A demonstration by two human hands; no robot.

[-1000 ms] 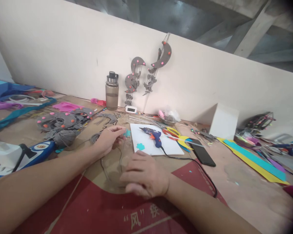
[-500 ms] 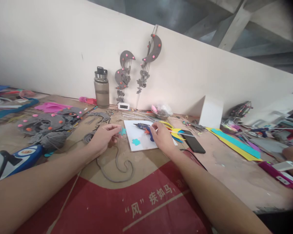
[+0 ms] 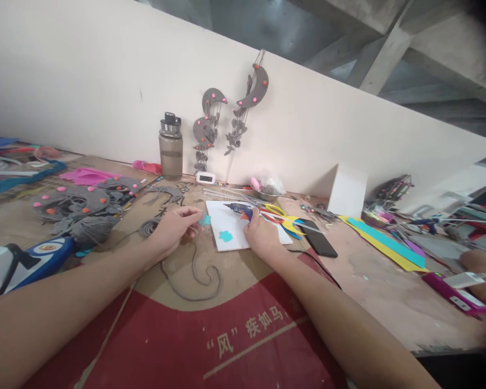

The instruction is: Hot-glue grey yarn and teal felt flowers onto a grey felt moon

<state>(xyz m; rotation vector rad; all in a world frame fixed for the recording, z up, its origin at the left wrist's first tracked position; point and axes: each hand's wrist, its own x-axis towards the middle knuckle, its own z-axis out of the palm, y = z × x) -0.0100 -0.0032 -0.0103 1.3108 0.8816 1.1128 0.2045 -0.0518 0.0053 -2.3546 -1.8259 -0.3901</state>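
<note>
Pinched between the fingertips of my left hand (image 3: 173,231) is a small turquoise flower cut-out (image 3: 206,220). A grey cord (image 3: 215,289) runs from below that hand and curls over the cardboard; whether it is held too is hidden. My right hand (image 3: 263,236) is wrapped round the handle of a dark blue glue gun (image 3: 237,207), its nozzle pointing left above a white board (image 3: 215,213). On the board lies a second turquoise flower (image 3: 225,236). Yellow-handled scissors (image 3: 274,208) are just beyond my right hand.
A phone (image 3: 319,240) lies right of the board, near a black cable (image 3: 326,273). Behind stand a water bottle (image 3: 171,148) and a small digital clock (image 3: 206,178). Grey yarn (image 3: 91,229) sits left. Another person's hand (image 3: 480,265) shows at the far right, by a magenta device (image 3: 456,294).
My right hand has closed round the glue gun's handle, where its fingertips were at the handle before. The left hand stays nearly in place with the flower. The view has shifted slightly.
</note>
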